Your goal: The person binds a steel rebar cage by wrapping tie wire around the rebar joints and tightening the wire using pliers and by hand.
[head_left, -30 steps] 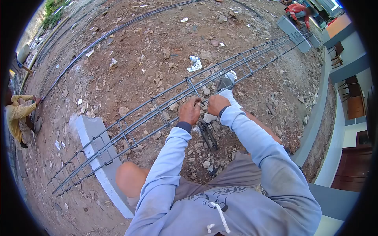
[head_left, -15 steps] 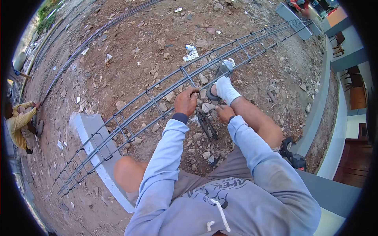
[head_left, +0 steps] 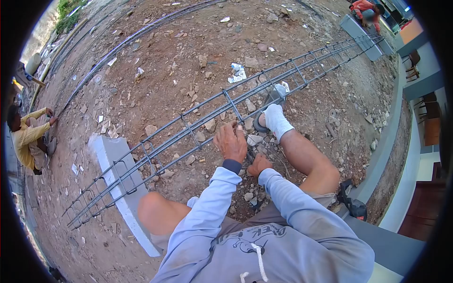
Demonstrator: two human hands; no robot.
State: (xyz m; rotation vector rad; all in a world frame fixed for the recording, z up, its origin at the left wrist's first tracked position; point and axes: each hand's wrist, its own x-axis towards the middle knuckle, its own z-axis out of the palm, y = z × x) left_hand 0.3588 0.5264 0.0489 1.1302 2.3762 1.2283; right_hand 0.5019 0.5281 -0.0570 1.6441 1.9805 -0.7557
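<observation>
A long rebar cage [head_left: 188,123] of thin steel bars and square stirrups runs diagonally across in front of me. My left hand [head_left: 230,143] is at its near lower bar, by a stirrup corner, with curled fingers touching the steel. Any small wire between those fingers is hidden. Just right of it and lower, my right hand [head_left: 260,164] is closed around dark-handled pincers [head_left: 250,154], which are mostly covered by the hands. My foot, in a white sock [head_left: 277,121] and dark sandal, is planted beside the cage.
Concrete blocks support the cage at the left [head_left: 118,162] and far right [head_left: 361,35]. A person in a yellow shirt [head_left: 30,137] squats at left; another in red [head_left: 365,10] is at the far end. Long bars [head_left: 127,42] lie on the rubble-strewn ground. A dark bag [head_left: 353,202] sits at right.
My left hand has come down and right, its back now turned up. The right hand has moved left onto the pincers, which lay uncovered on the ground before. The view has shifted slightly.
</observation>
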